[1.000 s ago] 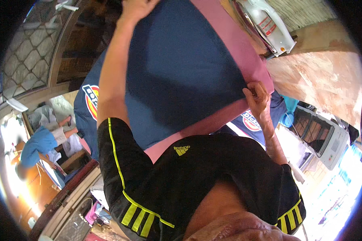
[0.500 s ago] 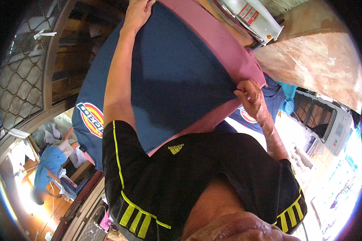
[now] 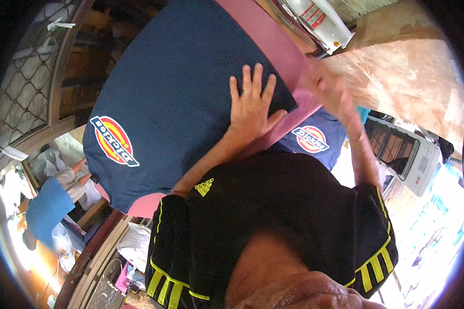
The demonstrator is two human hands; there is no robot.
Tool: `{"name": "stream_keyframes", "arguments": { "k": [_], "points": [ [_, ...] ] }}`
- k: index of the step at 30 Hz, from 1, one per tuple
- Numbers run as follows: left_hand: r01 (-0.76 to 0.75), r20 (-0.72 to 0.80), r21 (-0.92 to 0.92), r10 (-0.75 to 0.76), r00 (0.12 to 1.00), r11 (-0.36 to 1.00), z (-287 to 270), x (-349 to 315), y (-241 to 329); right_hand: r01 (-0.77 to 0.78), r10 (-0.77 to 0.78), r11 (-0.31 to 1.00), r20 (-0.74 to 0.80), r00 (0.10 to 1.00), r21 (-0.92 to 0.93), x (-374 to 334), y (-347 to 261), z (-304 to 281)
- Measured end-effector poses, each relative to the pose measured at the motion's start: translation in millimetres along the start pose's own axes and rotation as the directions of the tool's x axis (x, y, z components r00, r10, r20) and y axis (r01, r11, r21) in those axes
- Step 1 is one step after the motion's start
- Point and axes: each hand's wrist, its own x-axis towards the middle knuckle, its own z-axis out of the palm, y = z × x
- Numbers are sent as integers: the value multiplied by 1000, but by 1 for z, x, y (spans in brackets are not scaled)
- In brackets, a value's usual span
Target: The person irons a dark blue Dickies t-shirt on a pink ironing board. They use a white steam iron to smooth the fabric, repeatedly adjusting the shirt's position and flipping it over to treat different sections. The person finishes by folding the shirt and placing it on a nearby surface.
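A navy T-shirt (image 3: pixel 175 77) lies spread over a pink cloth-covered surface (image 3: pixel 273 38), with a round red, yellow and white printed emblem (image 3: pixel 113 141) at its left end. My left hand (image 3: pixel 251 103) rests flat on the shirt near its right hem, fingers spread, a ring on one of them. Past the shirt's right edge, over the pink cover, is my right hand (image 3: pixel 327 87). Motion smears its fingers, so whether it grips anything is unclear. Another navy shirt (image 3: pixel 314 136) with a similar emblem shows just beyond the pink edge, below my right hand.
A white appliance (image 3: pixel 319 20) with a red label and an orange spot stands at the far right. Behind it rises a stained board wall (image 3: pixel 402 87). A grey-framed machine (image 3: pixel 407 154) is at right. A metal lattice screen (image 3: pixel 26 98) runs along the left; a person in blue (image 3: pixel 49 206) is beyond.
My left hand has come back from the shirt's far edge to lie flat near the right hem. My right hand has let go of the shirt's corner and moved farther away.
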Motion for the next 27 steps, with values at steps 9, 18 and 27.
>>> {"name": "stream_keyframes", "arguments": {
  "k": [9,18,27],
  "points": [
    [-108,59,-58,111,992,992,10,-33,25,265,-305,941,-194,932,-209,172,30,-68],
    [-231,59,-68,235,970,971,15,-48,32,110,-113,986,-16,994,-125,165,-9,-93],
    [-356,56,109,352,934,928,27,-52,42,342,-341,938,21,940,-58,109,-89,-20]
  ]
}}
